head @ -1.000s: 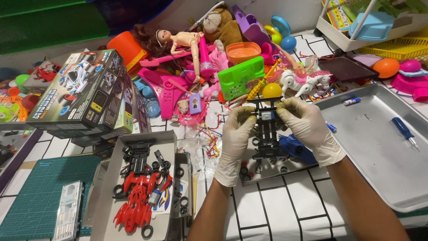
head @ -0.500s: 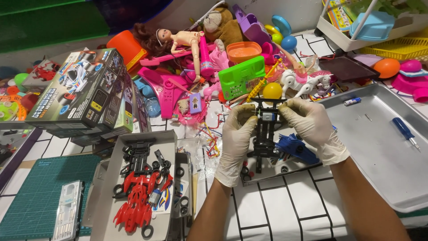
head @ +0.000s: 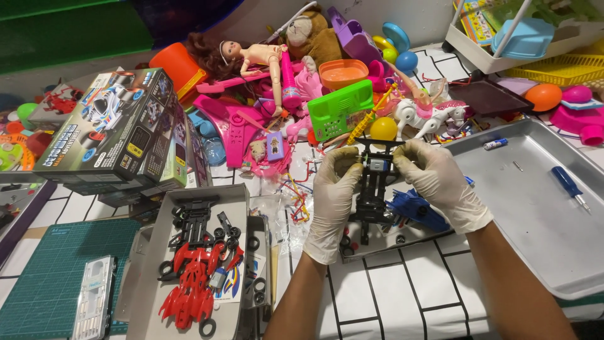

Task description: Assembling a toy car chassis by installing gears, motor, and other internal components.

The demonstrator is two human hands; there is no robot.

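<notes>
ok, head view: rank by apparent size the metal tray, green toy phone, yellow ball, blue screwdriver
1. Silver metal baking tray, largest by far.
2. Green plastic toy phone.
3. and 4. Blue-handled screwdriver and yellow plastic ball: the screwdriver is longer, the ball rounder, too alike to rank.

gloved hands (head: 333, 189): 2 | metal trays (head: 535, 208): 1 | screwdrivers (head: 569, 187): 1 | dolls (head: 251, 56): 1

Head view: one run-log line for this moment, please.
left hand: grips black toy car chassis | right hand: grips same chassis | held above white tiled table | beside metal tray
</notes>
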